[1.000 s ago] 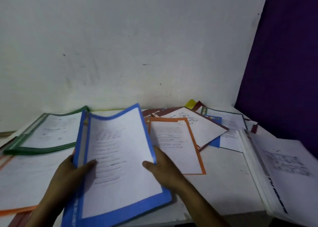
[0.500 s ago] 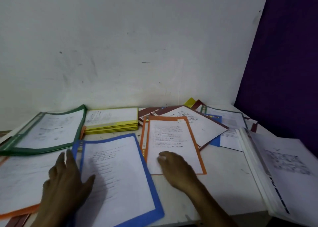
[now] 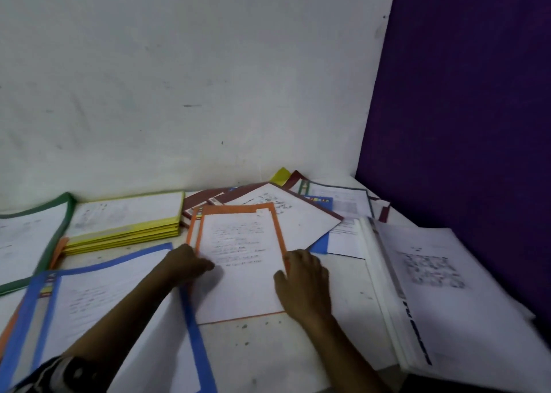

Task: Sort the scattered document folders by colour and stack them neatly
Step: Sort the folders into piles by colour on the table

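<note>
Nearest, a blue-bordered clear plastic folder (image 3: 104,303) lies flat on the white desk (image 3: 268,351), left of centre. Just beyond it, the left hand (image 3: 187,266) has its grip closed on the left edge of the orange-bordered folder of printed sheets (image 3: 241,258), thumb on top. The right hand (image 3: 304,285) grips that folder's right edge. Farther back are a neat stack of yellow folders (image 3: 125,225), a green-bordered folder (image 3: 35,237) at far left, and scattered maroon folders (image 3: 301,213) by the wall.

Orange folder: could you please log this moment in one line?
left hand: grips orange folder | right hand: grips its right edge
</note>
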A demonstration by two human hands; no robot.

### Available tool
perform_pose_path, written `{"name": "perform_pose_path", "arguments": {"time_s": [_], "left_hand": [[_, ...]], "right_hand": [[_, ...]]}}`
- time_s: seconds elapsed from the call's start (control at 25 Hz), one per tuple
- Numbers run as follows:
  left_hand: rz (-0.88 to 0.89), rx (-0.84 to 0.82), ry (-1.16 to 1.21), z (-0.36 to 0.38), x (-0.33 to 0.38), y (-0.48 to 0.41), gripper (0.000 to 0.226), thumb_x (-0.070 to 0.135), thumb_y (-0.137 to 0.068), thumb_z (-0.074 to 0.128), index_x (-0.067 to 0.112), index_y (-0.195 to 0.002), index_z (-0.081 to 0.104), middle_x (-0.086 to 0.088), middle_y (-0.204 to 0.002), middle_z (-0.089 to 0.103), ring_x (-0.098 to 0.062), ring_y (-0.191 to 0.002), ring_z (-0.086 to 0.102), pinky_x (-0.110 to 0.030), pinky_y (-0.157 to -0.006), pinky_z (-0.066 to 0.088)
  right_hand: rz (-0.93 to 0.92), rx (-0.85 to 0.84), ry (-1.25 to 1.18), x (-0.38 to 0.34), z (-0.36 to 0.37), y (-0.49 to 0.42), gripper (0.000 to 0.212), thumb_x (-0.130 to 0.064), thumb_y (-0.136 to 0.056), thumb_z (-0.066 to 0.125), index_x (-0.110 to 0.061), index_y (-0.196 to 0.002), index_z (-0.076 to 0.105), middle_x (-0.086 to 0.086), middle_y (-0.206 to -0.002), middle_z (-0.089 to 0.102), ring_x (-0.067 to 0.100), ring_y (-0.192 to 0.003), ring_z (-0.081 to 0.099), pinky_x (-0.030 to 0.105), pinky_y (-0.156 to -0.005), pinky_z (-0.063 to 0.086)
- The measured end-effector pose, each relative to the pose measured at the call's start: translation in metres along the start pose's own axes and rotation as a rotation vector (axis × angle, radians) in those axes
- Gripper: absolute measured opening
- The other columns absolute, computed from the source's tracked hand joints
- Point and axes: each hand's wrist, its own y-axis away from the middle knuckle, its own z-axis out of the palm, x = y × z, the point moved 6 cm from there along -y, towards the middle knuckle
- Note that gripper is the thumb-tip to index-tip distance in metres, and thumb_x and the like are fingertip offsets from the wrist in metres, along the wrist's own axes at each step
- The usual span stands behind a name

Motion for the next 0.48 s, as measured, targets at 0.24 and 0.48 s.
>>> {"name": "perform_pose_path", "arguments": {"time_s": [0.24, 0.48], "left_hand": [[0.122, 0.166, 0.194, 0.0, 0.02, -0.021, 0.022, 0.007, -0.082, 0.074, 0.001, -0.103, 0.069, -0.005, -0.072, 0.062, -0.015, -0.056, 0.055, -0.025, -0.049, 0.049], [0.364, 0.155, 0.386, 0.004, 0.052, -0.002, 0.015, 0.027, -0.088, 0.069, 0.027, -0.103, 0.073, -0.001, -0.087, 0.075, -0.022, -0.073, 0.068, -0.034, -0.064, 0.057]], "right_hand": [[0.127, -0.042, -0.144, 0.014, 0.011, -0.006, 0.058, -0.042, -0.09, 0.056, -0.032, -0.141, 0.031, -0.006, -0.154, 0.028, 0.018, -0.142, 0.028, 0.04, -0.117, 0.03], [0.297, 0.255, -0.695, 0.038, -0.015, -0.008, 0.074, -0.015, -0.084, 0.071, -0.027, -0.147, 0.033, -0.002, -0.139, 0.047, 0.017, -0.119, 0.055, 0.026, -0.091, 0.05]]}}
